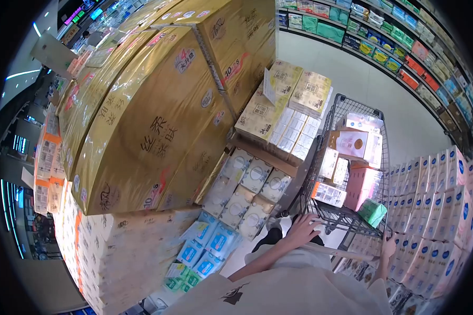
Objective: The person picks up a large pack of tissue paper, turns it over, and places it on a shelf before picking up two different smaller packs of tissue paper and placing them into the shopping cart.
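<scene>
A dark wire shopping cart point(385, 173) stands in front of me, with packs of tissue lying in it. Among them are a pink pack point(362, 186), a white and pink pack point(352, 143), an orange and white pack point(329, 194) and a green pack point(373, 212). My right hand point(388, 249) is closed around the right end of the cart's handle point(352, 254). Close to the handle's left side, my left hand point(302, 231) has its fingers stretched out and holds nothing. Whether its palm touches the cart cannot be made out.
Large gold cartons point(163, 126) are stacked high on the left. Beside the cart are yellow tissue packs point(263, 113), white packs point(255, 176) and blue packs point(223, 239). White packs point(431, 210) form a wall at right. Stocked shelves point(383, 42) line the far side, beyond the pale floor point(320, 63).
</scene>
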Action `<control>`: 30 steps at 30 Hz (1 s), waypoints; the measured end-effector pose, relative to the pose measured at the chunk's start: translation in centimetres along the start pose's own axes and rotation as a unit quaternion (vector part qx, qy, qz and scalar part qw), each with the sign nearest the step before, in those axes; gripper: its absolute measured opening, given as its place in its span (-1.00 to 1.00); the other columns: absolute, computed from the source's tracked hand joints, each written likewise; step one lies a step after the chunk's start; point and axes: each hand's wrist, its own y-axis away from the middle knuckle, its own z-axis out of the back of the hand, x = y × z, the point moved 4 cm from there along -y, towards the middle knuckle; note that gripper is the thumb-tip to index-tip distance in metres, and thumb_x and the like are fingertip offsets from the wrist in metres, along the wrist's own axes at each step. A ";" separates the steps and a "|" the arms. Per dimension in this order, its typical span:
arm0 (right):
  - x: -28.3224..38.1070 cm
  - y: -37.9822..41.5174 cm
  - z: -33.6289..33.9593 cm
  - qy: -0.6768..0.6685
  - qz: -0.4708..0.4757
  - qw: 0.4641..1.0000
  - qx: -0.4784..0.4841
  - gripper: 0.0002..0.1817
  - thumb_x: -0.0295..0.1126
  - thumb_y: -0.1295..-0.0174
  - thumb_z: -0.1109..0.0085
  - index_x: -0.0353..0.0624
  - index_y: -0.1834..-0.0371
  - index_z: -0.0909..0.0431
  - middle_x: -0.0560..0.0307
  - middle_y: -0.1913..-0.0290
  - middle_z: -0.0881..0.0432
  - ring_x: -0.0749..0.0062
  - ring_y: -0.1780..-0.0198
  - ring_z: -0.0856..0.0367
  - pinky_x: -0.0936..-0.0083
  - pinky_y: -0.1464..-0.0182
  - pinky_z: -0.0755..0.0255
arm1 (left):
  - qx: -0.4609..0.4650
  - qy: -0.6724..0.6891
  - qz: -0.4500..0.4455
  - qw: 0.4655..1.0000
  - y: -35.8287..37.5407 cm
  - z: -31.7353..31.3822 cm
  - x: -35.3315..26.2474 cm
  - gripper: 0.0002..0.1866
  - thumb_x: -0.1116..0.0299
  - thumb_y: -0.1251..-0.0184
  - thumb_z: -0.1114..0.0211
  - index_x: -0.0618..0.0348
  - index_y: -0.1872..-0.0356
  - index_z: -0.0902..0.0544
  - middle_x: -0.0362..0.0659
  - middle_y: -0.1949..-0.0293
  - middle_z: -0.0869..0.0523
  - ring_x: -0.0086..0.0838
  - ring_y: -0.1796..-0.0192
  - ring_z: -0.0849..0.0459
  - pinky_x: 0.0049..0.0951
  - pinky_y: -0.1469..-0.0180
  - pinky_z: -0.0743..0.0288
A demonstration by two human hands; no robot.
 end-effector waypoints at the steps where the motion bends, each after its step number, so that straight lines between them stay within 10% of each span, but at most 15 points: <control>1: -0.3 -0.6 -0.2 0.019 0.002 1.000 0.017 -0.34 0.19 -0.26 -0.10 -0.02 -0.27 -0.42 -0.12 -0.06 -0.65 -0.09 -0.04 -0.65 0.05 -0.05 -0.49 | -0.002 0.000 0.002 1.000 0.4 -0.3 -0.2 -0.65 0.26 -0.31 -0.32 0.10 -0.08 -0.60 -0.08 -0.20 -0.49 -0.13 -0.34 -0.40 0.04 -0.37 -0.26; 7: 2.5 -0.6 1.0 0.030 0.019 0.998 0.057 -0.30 0.31 -0.11 -0.19 -0.08 -0.05 -0.55 -0.14 0.01 -0.65 -0.08 0.00 -0.66 0.07 -0.02 -0.51 | 0.023 -0.003 0.034 0.999 -0.2 -2.1 2.9 -0.60 0.46 -0.28 -0.25 0.01 -0.16 -0.56 -0.24 -0.17 -0.55 -0.37 -0.36 -0.40 0.06 -0.42 -0.17; 14: 2.0 -2.8 -0.2 0.062 0.024 0.998 -0.006 -0.49 0.08 -0.15 -0.18 -0.13 0.05 -0.58 -0.16 0.23 -0.73 -0.13 0.11 -0.71 0.05 0.04 -0.54 | 0.012 0.012 0.021 1.000 -2.6 -0.7 1.9 -0.42 0.74 -0.04 -0.18 0.04 -0.14 -0.60 -0.11 -0.35 -0.43 -0.19 -0.52 -0.21 0.26 -0.41 -0.11; 21: 4.0 -3.9 1.8 0.122 -0.014 0.992 -0.031 -0.60 -0.10 -0.21 -0.07 -0.21 0.11 -0.61 -0.20 0.28 -0.72 -0.14 0.20 -0.72 0.05 0.11 -0.58 | 0.007 0.055 -0.003 0.998 -5.8 -1.9 1.6 -0.50 0.80 0.07 -0.17 0.17 0.05 -0.69 -0.07 -0.37 -0.43 -0.17 -0.46 -0.31 -0.29 -0.43 -0.28; 30: 4.8 -15.0 2.3 0.090 0.023 0.995 -0.040 -0.58 -0.05 -0.25 -0.03 -0.21 0.14 -0.57 -0.20 0.37 -0.72 -0.13 0.27 -0.73 0.02 0.16 -0.59 | 0.000 0.036 0.023 0.999 -14.4 -3.6 -0.3 -0.68 0.68 0.02 -0.22 0.15 0.21 -0.73 -0.18 -0.17 -0.61 -0.25 -0.30 -0.49 -0.26 -0.30 -0.41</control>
